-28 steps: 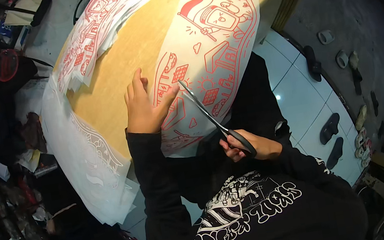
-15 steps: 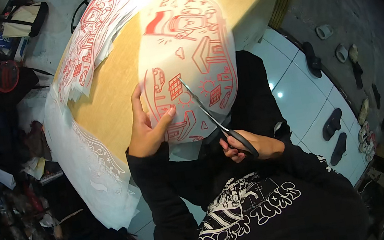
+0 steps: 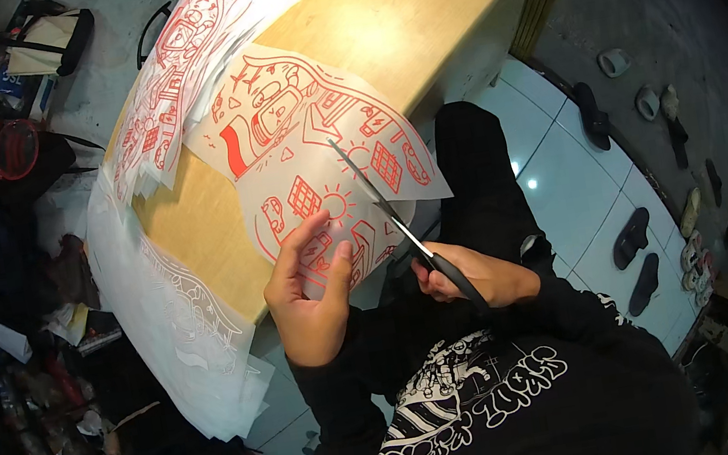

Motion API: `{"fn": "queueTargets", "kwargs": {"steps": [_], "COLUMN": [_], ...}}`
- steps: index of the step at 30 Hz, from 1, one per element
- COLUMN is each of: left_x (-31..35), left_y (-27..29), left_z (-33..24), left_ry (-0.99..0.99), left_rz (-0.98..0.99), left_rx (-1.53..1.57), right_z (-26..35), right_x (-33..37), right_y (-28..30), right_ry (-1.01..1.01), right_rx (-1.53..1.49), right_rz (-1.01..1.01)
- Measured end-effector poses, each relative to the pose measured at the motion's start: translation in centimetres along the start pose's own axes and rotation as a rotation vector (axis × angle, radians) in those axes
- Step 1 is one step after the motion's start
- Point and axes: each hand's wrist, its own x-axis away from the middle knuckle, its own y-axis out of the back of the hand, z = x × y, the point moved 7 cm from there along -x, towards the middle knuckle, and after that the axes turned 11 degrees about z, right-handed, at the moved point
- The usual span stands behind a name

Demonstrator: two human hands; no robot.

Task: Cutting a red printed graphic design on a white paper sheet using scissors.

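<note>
Printed sheet (image 3: 305, 165) turned counterclockwise since earlier; left fingers (image 3: 298, 245) parted, right fingers (image 3: 433, 287) gripping scissors (image 3: 393, 213).

Glare on table (image 3: 409, 30), dark edges

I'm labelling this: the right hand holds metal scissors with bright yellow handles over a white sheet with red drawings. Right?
The handle colour is wrong: the head view shows black handles. The right hand does hold metal scissors over a white sheet with red drawings.
</note>
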Motion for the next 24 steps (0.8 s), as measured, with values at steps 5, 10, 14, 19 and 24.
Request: {"fn": "queueTargets", "kwargs": {"steps": [5, 10, 14, 19, 24], "left_x": [0.3, 0.2, 0.2, 0.2, 0.5], "left_y": [0.6, 0.9, 0.9, 0.9, 1.3], "left_z": [-0.2, -0.7, -0.7, -0.4, -0.3], "left_ry": [0.052, -0.016, -0.008, 0.003, 0.010], "left_rz": [-0.028, -0.001, -0.001, -0.030, -0.064], "left_rx": [0.016, 0.032, 0.020, 0.090, 0.111], "right_z": [1.4, 1.6, 1.6, 1.4, 1.6], "right_x": [0.3, 0.3, 0.2, 0.0, -0.3], "right_y": [0.5, 0.5, 0.7, 0.8, 0.4], "right_ry": [0.020, -0.087, -0.158, -0.137, 0.007], "right_rx": [0.305, 0.350, 0.369, 0.341, 0.291], "right_rz": [-0.030, -0.024, 0.003, -0.004, -0.054]}}
